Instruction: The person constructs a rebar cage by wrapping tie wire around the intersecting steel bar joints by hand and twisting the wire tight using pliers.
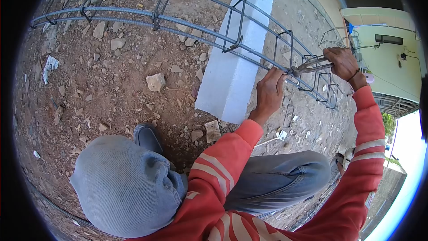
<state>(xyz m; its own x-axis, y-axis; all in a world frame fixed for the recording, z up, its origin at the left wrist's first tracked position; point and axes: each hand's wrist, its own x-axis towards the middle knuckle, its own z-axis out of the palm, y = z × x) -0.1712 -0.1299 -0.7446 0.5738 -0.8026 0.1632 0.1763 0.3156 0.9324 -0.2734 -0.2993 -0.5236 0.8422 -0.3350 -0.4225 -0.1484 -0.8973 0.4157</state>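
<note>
Rubble-strewn ground is spreading beneath the rebar cage crossing over a white block; stirrups are already lining it, the right hand is wrapping its fingers round pincers against it, the left hand is pinching it alongside, and remaining work isn't showing.

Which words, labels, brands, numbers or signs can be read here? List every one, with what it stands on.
None can be read.
Pincers: no legible mark.
Red top: pale stripes; no legible lettering.
White block: no lettering visible.
Pale scrap: any print is too small to read.
</note>
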